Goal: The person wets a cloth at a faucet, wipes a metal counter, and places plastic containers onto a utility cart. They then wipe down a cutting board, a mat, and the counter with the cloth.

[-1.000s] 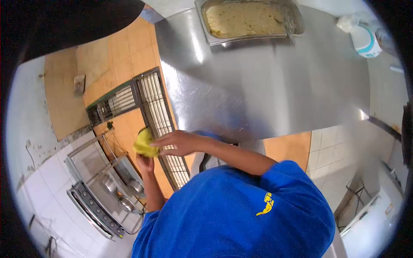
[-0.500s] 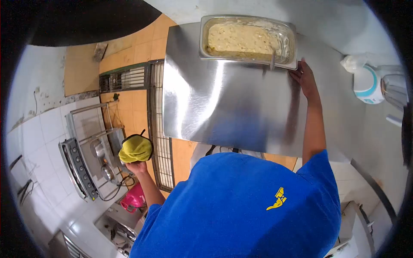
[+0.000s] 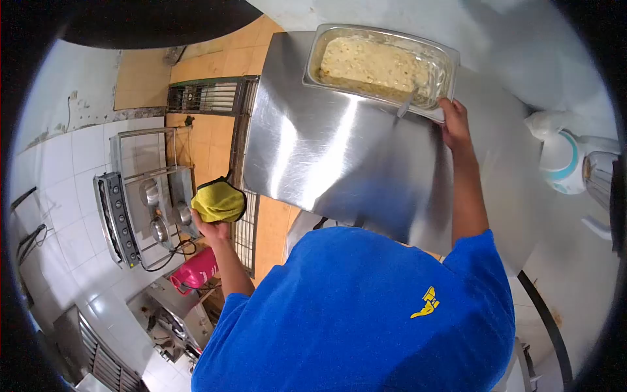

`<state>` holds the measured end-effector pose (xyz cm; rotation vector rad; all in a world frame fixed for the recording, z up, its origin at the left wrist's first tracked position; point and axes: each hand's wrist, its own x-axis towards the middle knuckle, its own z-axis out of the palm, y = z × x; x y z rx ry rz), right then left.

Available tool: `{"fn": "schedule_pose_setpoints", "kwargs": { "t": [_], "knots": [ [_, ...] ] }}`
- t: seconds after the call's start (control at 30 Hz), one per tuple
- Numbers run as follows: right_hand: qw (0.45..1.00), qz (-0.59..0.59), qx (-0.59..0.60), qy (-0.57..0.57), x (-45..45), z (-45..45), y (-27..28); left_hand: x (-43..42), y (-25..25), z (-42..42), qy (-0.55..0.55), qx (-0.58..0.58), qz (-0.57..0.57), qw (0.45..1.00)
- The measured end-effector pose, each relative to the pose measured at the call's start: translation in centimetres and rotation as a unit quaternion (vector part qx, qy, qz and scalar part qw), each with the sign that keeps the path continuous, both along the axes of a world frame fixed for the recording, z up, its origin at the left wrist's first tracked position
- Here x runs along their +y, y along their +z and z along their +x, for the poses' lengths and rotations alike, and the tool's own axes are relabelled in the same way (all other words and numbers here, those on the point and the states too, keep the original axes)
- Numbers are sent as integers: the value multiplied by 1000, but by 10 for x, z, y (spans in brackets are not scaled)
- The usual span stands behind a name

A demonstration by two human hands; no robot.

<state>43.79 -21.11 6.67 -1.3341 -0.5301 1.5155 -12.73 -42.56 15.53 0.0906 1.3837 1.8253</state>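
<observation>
A rectangular metal food pan point(image 3: 375, 95) stands at the far edge of the steel table. Pale, lumpy batter point(image 3: 372, 62) fills much of it, and a utensil with a metal handle point(image 3: 405, 106) leans over its near rim. At the pan's near right corner, my right hand point(image 3: 456, 124) is closed on the rim, thumb on top. My left hand point(image 3: 212, 228) is out to the left, away from the table, wrapped around a bunched yellow-green cloth point(image 3: 219, 201) with dark edging. Part of that hand is hidden by the cloth.
The steel table point(image 3: 313, 144) spans the middle. A white and teal appliance point(image 3: 563, 162) is at the right by the wall. To the left are a gas stove point(image 3: 117, 219) with metal burners and a pink gas cylinder point(image 3: 196, 269). A floor grate point(image 3: 245, 235) runs beside the table.
My right hand has gone from touching beside the pan's corner to gripping its rim. The utensil handle has tilted. My left hand with the cloth has shifted slightly right and up in view.
</observation>
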Motion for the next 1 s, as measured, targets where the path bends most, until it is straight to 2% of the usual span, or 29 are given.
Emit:
{"fn": "schedule_pose_setpoints", "kwargs": {
  "t": [0.07,0.17,0.2,0.27,0.3,0.33,0.37,0.4,0.43,0.47,0.5,0.53,0.57,0.6,0.67,0.7,0.77,0.8,0.87,0.93,1.0],
  "knots": [
    [998,-8,-16,-53,-4,-7,3,4,-2,-1,-23,-24,19,999],
    [990,10,68,-120,-24,7,-25,19,6,7,-54,-33,26,998],
    [993,66,-32,-90,-42,18,-37,22,11,12,-62,-30,20,997],
    [987,64,-54,-136,-85,45,-38,29,9,17,-65,-30,34,997],
    [977,8,24,-212,-106,54,-31,37,5,18,-66,-30,42,996],
    [978,28,25,-207,-126,53,7,44,-24,6,-77,62,50,994],
    [963,-6,67,-261,-151,65,16,56,-39,8,-76,116,41,989],
    [941,-36,108,-320,-177,77,24,73,-45,16,-124,119,30,985],
    [967,8,-122,-223,-223,103,2,91,-50,25,-174,121,18,977],
    [918,35,-360,-163,-269,130,-22,113,-55,39,-214,211,7,954],
    [915,51,-348,-199,-296,132,-12,140,-60,49,-253,299,-1,920],
    [910,68,-337,-234,-322,134,-2,166,-101,34,-339,460,0,820],
    [914,70,-274,-291,-334,124,16,190,-140,22,-410,603,6,684],
    [910,76,-210,-350,-345,115,34,206,-142,39,-401,692,-36,599],
    [867,17,18,-497,-358,87,80,247,-131,95,-357,841,-94,395],
    [848,14,17,-529,-377,84,78,268,-129,110,-370,814,-64,443],
    [810,5,17,-586,-407,73,78,314,-135,144,-379,804,-47,456],
    [781,-43,-1,-623,-410,62,79,334,-141,161,-384,791,-22,476],
    [755,-63,-10,-653,-404,42,71,375,-157,209,-371,797,-29,476],
    [741,-54,-13,-669,-410,30,77,382,-157,261,-367,790,-54,488],
    [714,-20,23,-700,-446,27,56,372,-155,313,-364,775,-95,507]
  ]
}}
